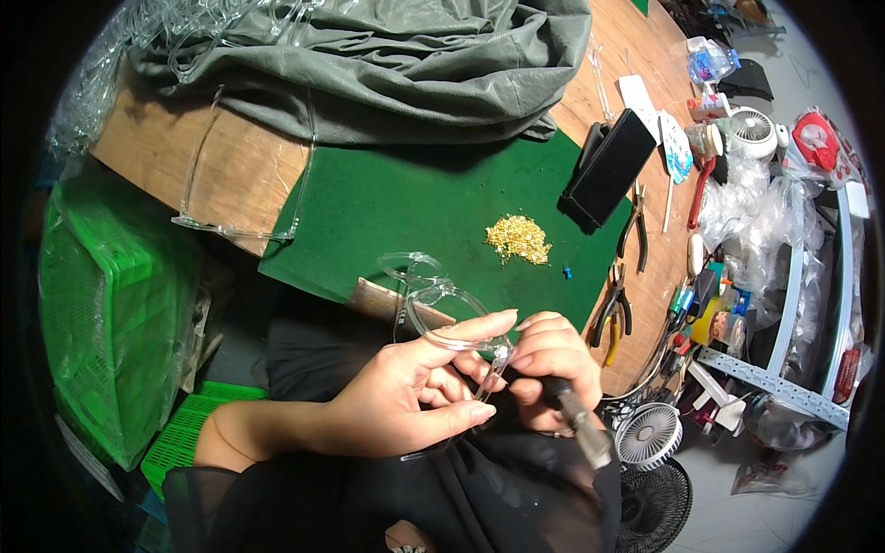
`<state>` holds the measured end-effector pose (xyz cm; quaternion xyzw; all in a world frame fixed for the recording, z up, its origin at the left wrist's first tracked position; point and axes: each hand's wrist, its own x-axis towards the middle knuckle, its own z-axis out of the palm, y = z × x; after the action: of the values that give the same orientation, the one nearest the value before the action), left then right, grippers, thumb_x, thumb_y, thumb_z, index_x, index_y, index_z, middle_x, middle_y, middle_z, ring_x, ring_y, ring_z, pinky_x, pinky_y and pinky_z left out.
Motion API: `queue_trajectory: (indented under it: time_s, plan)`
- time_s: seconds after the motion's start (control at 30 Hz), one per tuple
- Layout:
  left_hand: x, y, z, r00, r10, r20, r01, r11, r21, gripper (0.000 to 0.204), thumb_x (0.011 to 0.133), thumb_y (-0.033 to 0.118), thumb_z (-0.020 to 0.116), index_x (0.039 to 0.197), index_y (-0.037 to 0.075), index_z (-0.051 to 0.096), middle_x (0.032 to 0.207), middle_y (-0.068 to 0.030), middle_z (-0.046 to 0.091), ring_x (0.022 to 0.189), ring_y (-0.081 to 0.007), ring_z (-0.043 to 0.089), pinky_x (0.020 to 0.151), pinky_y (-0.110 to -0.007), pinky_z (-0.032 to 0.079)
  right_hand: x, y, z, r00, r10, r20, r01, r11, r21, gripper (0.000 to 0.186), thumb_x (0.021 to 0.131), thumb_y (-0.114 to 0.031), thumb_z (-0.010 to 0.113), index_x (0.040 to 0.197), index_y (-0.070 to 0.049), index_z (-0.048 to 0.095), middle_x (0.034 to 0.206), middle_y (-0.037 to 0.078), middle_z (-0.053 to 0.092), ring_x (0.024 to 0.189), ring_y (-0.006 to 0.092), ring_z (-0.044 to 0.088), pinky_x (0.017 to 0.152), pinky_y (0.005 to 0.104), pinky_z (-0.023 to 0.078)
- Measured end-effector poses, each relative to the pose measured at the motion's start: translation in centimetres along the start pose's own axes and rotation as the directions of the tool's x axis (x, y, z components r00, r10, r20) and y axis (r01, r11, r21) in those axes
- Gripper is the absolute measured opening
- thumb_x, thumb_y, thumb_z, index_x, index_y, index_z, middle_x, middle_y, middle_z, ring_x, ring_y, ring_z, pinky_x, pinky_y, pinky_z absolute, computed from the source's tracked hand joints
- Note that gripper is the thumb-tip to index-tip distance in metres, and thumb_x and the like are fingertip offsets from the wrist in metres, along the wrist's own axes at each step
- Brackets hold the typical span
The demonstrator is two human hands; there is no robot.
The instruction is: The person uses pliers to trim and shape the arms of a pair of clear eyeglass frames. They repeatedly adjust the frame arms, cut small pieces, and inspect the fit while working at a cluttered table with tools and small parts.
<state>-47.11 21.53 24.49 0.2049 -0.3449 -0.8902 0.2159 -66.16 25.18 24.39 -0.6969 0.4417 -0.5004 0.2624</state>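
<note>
My left hand [396,392] pinches a clear plastic eyeglass frame [424,318] between thumb and fingers. The frame's far rim tilts up over the near edge of the green mat [396,203]. My right hand [558,369] is closed around a black and silver pen-shaped tool [585,424], its back end pointing down to the right. The tool's front end is hidden by my fingers, close to the frame's hinge corner. Beyond my hands, a heap of tiny gold-coloured metal parts [518,240] lies on the mat, with a small blue piece [567,273] beside it.
Pliers [636,221] and yellow-and-black handled cutters [611,313] lie right of a black phone-like device [608,170]. Another clear frame [240,230] rests at the left. Grey cloth [369,74] covers the back. Green crates [120,295] stand left; a fan [648,435] stands right.
</note>
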Motion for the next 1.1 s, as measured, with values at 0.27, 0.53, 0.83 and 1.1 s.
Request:
queue_trajectory:
  time_s: [0.27, 0.53, 0.83, 1.1]
  plan:
    - [0.0, -0.2, -0.3, 1.000, 0.009, -0.009, -0.009, 0.996, -0.092, 0.062, 0.084, -0.007, 0.056, 0.139, 0.004, 0.029, 0.096, -0.0142, 0.060, 0.080, -0.0155, 0.061, 0.074, -0.028, 0.053, -1.3, -2.4, -3.4, 0.456, 0.665, 0.591, -0.725, 0.663, -0.186, 0.027, 0.088, -0.023, 0.060, 0.101, 0.000, 0.054, 0.084, 0.013, 0.057, 0.076, 0.0257, 0.058, 0.069, 0.0336, 0.046]
    - [0.2, 0.2, -0.1, 0.999, -0.039, -0.038, 0.034, 0.991, -0.131, 0.063, 0.086, -0.001, 0.057, 0.140, 0.006, 0.025, 0.091, -0.0153, 0.061, 0.076, -0.0159, 0.062, 0.070, -0.027, 0.052, -0.5, -2.8, -2.9, 0.421, 0.612, 0.669, -0.780, 0.621, -0.076, 0.025, 0.089, -0.025, 0.058, 0.095, 0.000, 0.053, 0.081, 0.012, 0.057, 0.074, 0.0226, 0.056, 0.069, 0.0335, 0.046]
    - [0.1, 0.1, -0.4, 0.999, -0.043, -0.033, 0.037, 0.987, -0.157, 0.065, 0.085, -0.004, 0.056, 0.141, 0.007, 0.024, 0.092, -0.0141, 0.061, 0.079, -0.0162, 0.062, 0.071, -0.027, 0.052, -0.8, -2.6, -2.6, 0.416, 0.630, 0.655, -0.788, 0.610, -0.086, 0.024, 0.090, -0.024, 0.058, 0.089, -0.001, 0.053, 0.076, 0.010, 0.056, 0.069, 0.0203, 0.054, 0.065, 0.0323, 0.045]
    - [0.2, -0.1, -0.2, 0.996, -0.058, -0.072, 0.050, 0.994, -0.099, 0.067, 0.084, -0.006, 0.056, 0.141, 0.007, 0.023, 0.094, -0.0130, 0.061, 0.079, -0.0150, 0.062, 0.072, -0.027, 0.052, -0.4, -2.9, -2.7, 0.368, 0.690, 0.624, -0.812, 0.565, -0.146, 0.025, 0.089, -0.025, 0.059, 0.082, -0.002, 0.053, 0.066, 0.008, 0.054, 0.058, 0.0165, 0.050, 0.056, 0.0311, 0.043]
